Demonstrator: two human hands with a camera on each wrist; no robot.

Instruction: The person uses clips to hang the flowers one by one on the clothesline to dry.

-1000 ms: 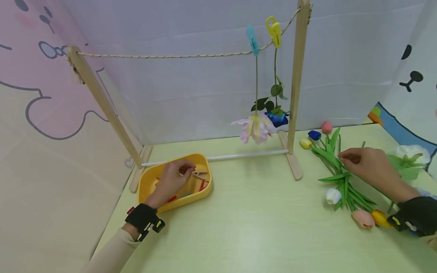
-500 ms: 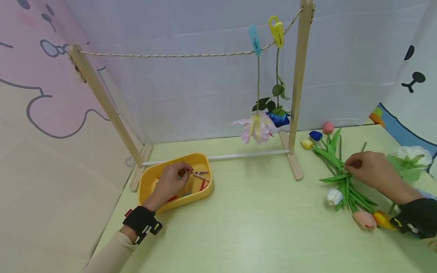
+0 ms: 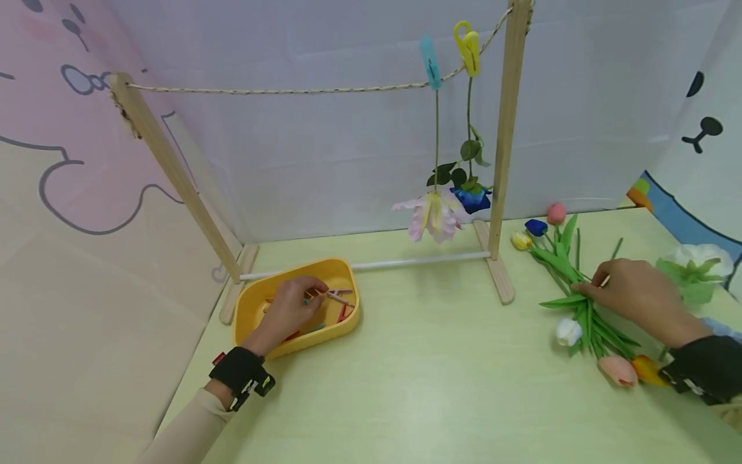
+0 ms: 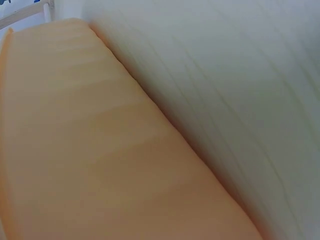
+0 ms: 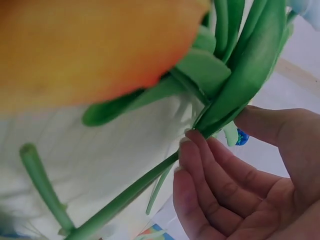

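Observation:
Over the yellow basket, my left hand has its thumb and fingertips together at the end of a pale pink clothespin. Other clothespins, including a red one, lie inside, partly hidden by the hand. My right hand is at a bunch of artificial tulips on the right of the table. In the right wrist view its thumb and fingers pinch a green tulip leaf near the stem. An orange tulip head fills that view's upper left. The left wrist view shows just the basket wall.
A wooden frame with a rope stands at the back. A blue clothespin and a yellow clothespin hang a pink flower and a blue rose. A white flower lies far right.
My right hand has shifted slightly, its fingertips closing in on the tulip leaves. My left hand stays over the basket at the same clothespin.

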